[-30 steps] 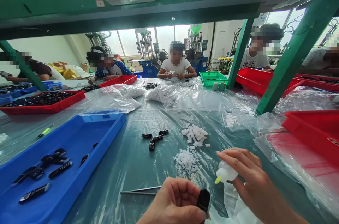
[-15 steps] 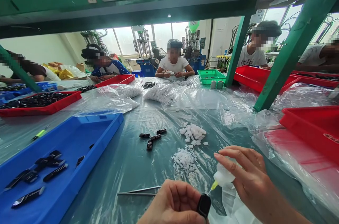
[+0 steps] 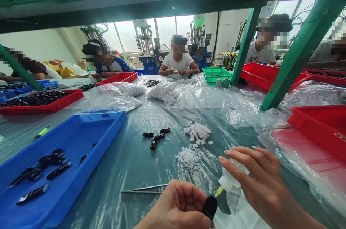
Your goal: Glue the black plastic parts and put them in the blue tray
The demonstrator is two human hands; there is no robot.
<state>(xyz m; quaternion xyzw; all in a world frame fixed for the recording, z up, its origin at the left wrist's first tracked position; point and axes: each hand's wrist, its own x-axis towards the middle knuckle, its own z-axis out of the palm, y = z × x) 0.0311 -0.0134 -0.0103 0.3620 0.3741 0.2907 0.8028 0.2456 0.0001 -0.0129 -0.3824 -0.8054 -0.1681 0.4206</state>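
My left hand (image 3: 180,205) is closed, pinching a small glossy black plastic piece (image 3: 210,207) between thumb and fingers near the bottom edge. My right hand (image 3: 259,178) holds a whitish squeeze bottle (image 3: 228,179), its fingers long and spaced over the bottle and its thumb hidden. The bottle's yellow needle tip (image 3: 219,191) slants down to the upper edge of the black piece. Beneath the right hand lies crumpled white material (image 3: 238,205). Steel tweezers (image 3: 144,188) rest on the plastic sheet left of my left hand.
A blue tray (image 3: 78,182) with several black pieces stands at left. Ahead lie loose black pieces (image 3: 159,136), white chunks (image 3: 198,131) and small white bits (image 3: 187,158). A red tray (image 3: 319,128) is at right. A green post (image 3: 300,48) slants down. Co-workers sit beyond.
The view has tilted down slightly. The yellow tip has come closer to the black piece, so its thin needle no longer shows. My right fingers are spread a little wider.
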